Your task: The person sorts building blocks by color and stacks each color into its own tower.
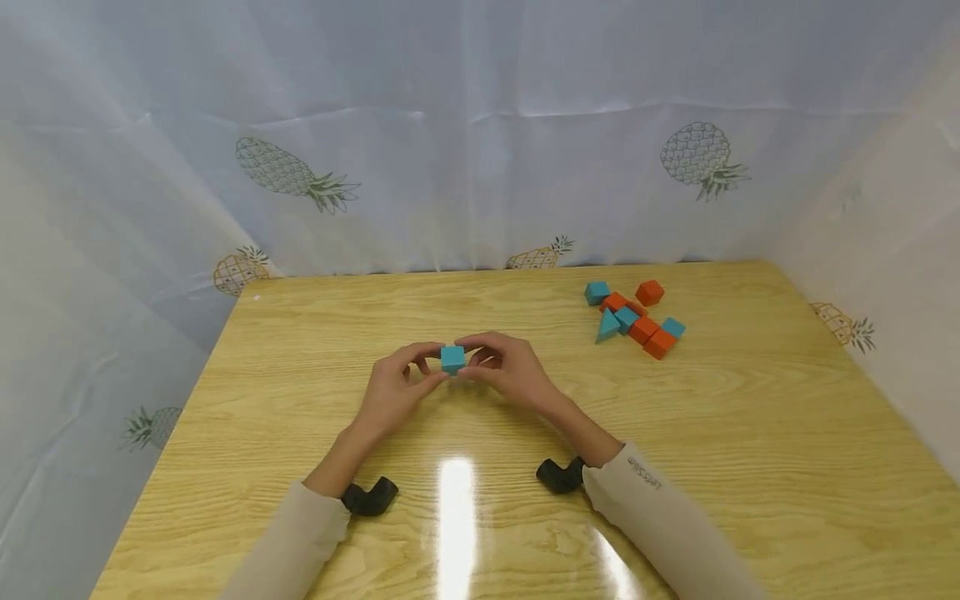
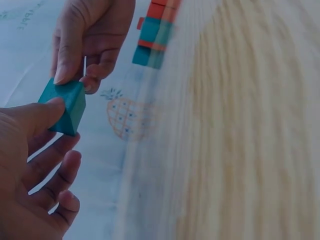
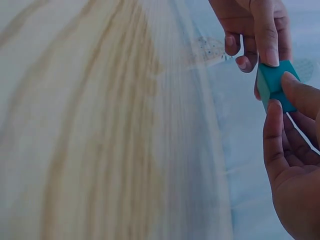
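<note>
A small teal block (image 1: pixel 453 359) is held up over the middle of the wooden table by both hands at once. My left hand (image 1: pixel 393 385) pinches its left side between thumb and fingers, and my right hand (image 1: pixel 517 372) pinches the right side the same way. Seen from the left wrist, the left thumb lies on one face of the block (image 2: pixel 67 102), while the right hand (image 2: pixel 95 35) reaches it from above. In the right wrist view, the right thumb and a fingertip press on the block (image 3: pixel 277 82).
At the back right of the table (image 1: pixel 750 433) lies a loose cluster of red and teal blocks, among them a teal triangular block (image 1: pixel 608 325) and a red cube (image 1: pixel 649 292) set slightly apart. A pineapple-print curtain (image 1: pixel 465 183) hangs behind and along both sides.
</note>
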Demonstrator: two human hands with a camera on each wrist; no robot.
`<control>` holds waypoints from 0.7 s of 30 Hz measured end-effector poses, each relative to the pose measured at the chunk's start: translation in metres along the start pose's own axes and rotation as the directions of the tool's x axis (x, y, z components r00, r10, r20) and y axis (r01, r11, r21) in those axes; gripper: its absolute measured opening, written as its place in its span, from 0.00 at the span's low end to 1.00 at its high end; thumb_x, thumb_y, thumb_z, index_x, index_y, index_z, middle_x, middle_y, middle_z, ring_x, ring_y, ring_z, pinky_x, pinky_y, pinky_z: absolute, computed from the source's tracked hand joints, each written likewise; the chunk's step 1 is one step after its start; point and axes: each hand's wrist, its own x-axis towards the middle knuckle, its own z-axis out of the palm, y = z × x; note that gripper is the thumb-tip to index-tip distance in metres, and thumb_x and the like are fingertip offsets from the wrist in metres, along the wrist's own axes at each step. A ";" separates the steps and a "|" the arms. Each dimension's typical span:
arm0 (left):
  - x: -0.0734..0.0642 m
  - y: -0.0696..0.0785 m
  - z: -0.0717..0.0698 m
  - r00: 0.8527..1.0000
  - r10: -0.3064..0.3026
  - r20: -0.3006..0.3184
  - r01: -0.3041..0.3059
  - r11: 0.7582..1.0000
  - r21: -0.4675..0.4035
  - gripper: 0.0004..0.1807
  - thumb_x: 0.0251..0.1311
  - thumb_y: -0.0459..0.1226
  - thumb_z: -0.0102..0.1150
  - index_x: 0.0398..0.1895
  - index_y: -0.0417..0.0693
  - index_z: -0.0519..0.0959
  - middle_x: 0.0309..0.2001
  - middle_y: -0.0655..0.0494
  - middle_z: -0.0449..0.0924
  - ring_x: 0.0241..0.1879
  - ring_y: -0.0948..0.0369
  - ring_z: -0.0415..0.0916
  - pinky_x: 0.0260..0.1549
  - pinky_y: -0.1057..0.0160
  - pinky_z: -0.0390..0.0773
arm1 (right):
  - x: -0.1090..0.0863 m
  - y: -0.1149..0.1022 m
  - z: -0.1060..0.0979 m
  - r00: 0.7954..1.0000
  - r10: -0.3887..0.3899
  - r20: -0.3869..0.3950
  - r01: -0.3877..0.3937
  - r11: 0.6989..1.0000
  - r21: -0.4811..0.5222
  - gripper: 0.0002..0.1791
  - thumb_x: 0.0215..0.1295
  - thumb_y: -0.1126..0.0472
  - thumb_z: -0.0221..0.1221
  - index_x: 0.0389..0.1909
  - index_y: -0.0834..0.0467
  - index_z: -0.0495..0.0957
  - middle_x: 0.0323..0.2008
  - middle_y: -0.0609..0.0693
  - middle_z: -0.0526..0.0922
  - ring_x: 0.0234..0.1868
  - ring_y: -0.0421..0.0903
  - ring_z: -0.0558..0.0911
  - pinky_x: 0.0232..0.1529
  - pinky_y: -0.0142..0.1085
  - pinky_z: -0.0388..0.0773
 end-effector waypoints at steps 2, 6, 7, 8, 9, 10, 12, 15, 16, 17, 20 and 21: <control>-0.002 -0.004 -0.003 1.000 0.000 0.001 0.000 1.000 -0.001 0.19 0.57 0.36 0.67 0.53 0.48 0.80 0.39 0.53 0.81 0.24 0.54 0.65 0.18 0.66 0.56 | 0.002 0.001 0.004 1.000 0.011 0.003 -0.011 1.000 0.007 0.21 0.62 0.62 0.64 0.56 0.57 0.77 0.43 0.51 0.79 0.39 0.44 0.80 0.42 0.35 0.78; -0.005 -0.009 -0.008 1.000 -0.005 -0.001 0.005 1.000 0.005 0.19 0.57 0.37 0.67 0.53 0.49 0.80 0.34 0.56 0.79 0.23 0.56 0.63 0.18 0.65 0.57 | 0.004 -0.014 0.009 0.999 0.033 0.008 -0.033 0.999 0.021 0.21 0.62 0.65 0.63 0.56 0.61 0.77 0.43 0.56 0.80 0.39 0.49 0.81 0.42 0.37 0.79; -0.005 -0.011 -0.009 1.000 -0.007 -0.002 0.007 1.000 0.001 0.19 0.57 0.37 0.67 0.53 0.49 0.80 0.34 0.56 0.79 0.24 0.56 0.64 0.19 0.65 0.57 | 0.004 -0.020 0.009 0.999 0.038 0.010 -0.038 0.999 0.025 0.21 0.62 0.67 0.63 0.56 0.63 0.76 0.43 0.58 0.80 0.39 0.50 0.81 0.42 0.37 0.78; -0.005 -0.012 -0.010 1.000 -0.011 -0.001 0.011 1.000 -0.005 0.19 0.57 0.38 0.67 0.53 0.50 0.80 0.34 0.56 0.79 0.25 0.57 0.64 0.19 0.65 0.57 | 0.004 -0.025 0.010 0.999 0.044 0.013 -0.044 0.999 0.025 0.21 0.62 0.67 0.63 0.56 0.64 0.76 0.43 0.59 0.79 0.40 0.52 0.81 0.42 0.37 0.78; -0.005 -0.014 -0.011 1.000 -0.013 -0.001 0.013 1.000 -0.011 0.19 0.57 0.38 0.68 0.53 0.51 0.80 0.35 0.57 0.79 0.25 0.57 0.65 0.19 0.65 0.58 | 0.005 -0.030 0.010 0.998 0.053 0.015 -0.054 0.998 0.024 0.21 0.62 0.68 0.62 0.56 0.65 0.76 0.43 0.60 0.79 0.40 0.53 0.81 0.42 0.37 0.78; -0.005 -0.016 -0.013 1.000 -0.014 0.000 0.014 1.000 -0.017 0.19 0.57 0.39 0.68 0.53 0.51 0.80 0.36 0.57 0.80 0.26 0.57 0.65 0.19 0.65 0.58 | 0.005 -0.035 0.011 0.998 0.066 0.018 -0.066 0.997 0.025 0.20 0.62 0.68 0.62 0.56 0.66 0.76 0.44 0.61 0.79 0.40 0.54 0.81 0.42 0.37 0.78; -0.005 -0.019 -0.015 1.000 -0.025 0.004 0.026 0.999 -0.034 0.19 0.57 0.40 0.68 0.52 0.53 0.80 0.40 0.57 0.81 0.29 0.57 0.67 0.20 0.64 0.58 | 0.008 -0.032 0.014 0.996 0.090 0.019 -0.090 0.996 0.028 0.20 0.62 0.68 0.63 0.56 0.65 0.76 0.44 0.60 0.80 0.40 0.53 0.81 0.41 0.37 0.78; -0.007 -0.024 -0.017 0.998 -0.059 0.019 0.060 0.997 -0.050 0.18 0.57 0.42 0.67 0.51 0.55 0.80 0.40 0.60 0.81 0.31 0.57 0.68 0.22 0.64 0.61 | 0.011 -0.020 0.020 0.992 0.126 0.024 -0.127 0.991 0.042 0.21 0.62 0.67 0.63 0.56 0.63 0.76 0.45 0.58 0.80 0.41 0.53 0.81 0.41 0.42 0.79; -0.007 -0.026 -0.018 0.997 -0.071 0.024 0.072 0.996 -0.054 0.18 0.57 0.42 0.67 0.51 0.55 0.80 0.40 0.60 0.81 0.32 0.57 0.69 0.22 0.64 0.62 | 0.013 -0.014 0.022 0.990 0.137 0.025 -0.138 0.989 0.051 0.21 0.62 0.67 0.63 0.57 0.62 0.76 0.45 0.58 0.81 0.40 0.53 0.81 0.40 0.44 0.79; -0.008 -0.027 -0.018 0.996 -0.084 0.029 0.085 0.995 -0.057 0.17 0.57 0.42 0.68 0.51 0.55 0.80 0.40 0.60 0.81 0.33 0.57 0.69 0.23 0.65 0.63 | 0.014 -0.009 0.023 0.989 0.142 0.026 -0.143 0.988 0.058 0.21 0.61 0.67 0.64 0.57 0.62 0.76 0.45 0.57 0.81 0.41 0.53 0.81 0.40 0.45 0.79; -0.008 -0.031 -0.019 0.994 -0.105 0.039 0.107 0.992 -0.066 0.18 0.56 0.42 0.68 0.51 0.54 0.80 0.40 0.57 0.81 0.32 0.57 0.69 0.24 0.65 0.66 | 0.017 0.008 0.028 0.988 0.151 0.022 -0.152 0.986 0.070 0.22 0.60 0.64 0.65 0.57 0.57 0.77 0.46 0.53 0.81 0.40 0.50 0.82 0.37 0.46 0.79; -0.007 -0.032 -0.020 0.993 -0.110 0.039 0.113 0.991 -0.065 0.18 0.56 0.42 0.68 0.51 0.54 0.80 0.40 0.56 0.80 0.32 0.56 0.69 0.24 0.65 0.66 | 0.018 0.011 0.028 0.989 0.148 0.019 -0.149 0.986 0.068 0.22 0.60 0.63 0.65 0.56 0.56 0.77 0.46 0.52 0.81 0.39 0.49 0.82 0.37 0.45 0.79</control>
